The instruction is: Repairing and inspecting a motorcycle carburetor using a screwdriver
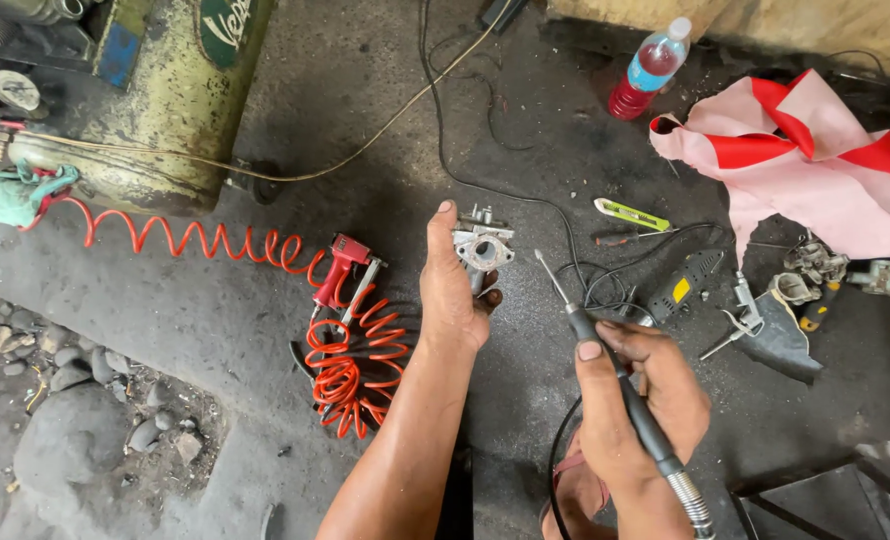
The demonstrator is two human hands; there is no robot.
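Repair workshop: oil-stained concrete floor (295, 110), air compressor tank (155, 110), coiled orange air hose (350, 360), scattered tools.

A small grey metal carburetor (482, 247) with a round opening sits upright in the fingers of the left hand (452, 285), above the palm. A slim black rotary tool (620, 385) runs slantwise through the right hand (637, 400), its thin tip pointing up-left toward the carburetor, not touching it.

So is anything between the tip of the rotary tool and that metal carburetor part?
Nothing visible: only open air separates the tool's thin bit in the right hand from the grey metal carburetor body in the left hand.
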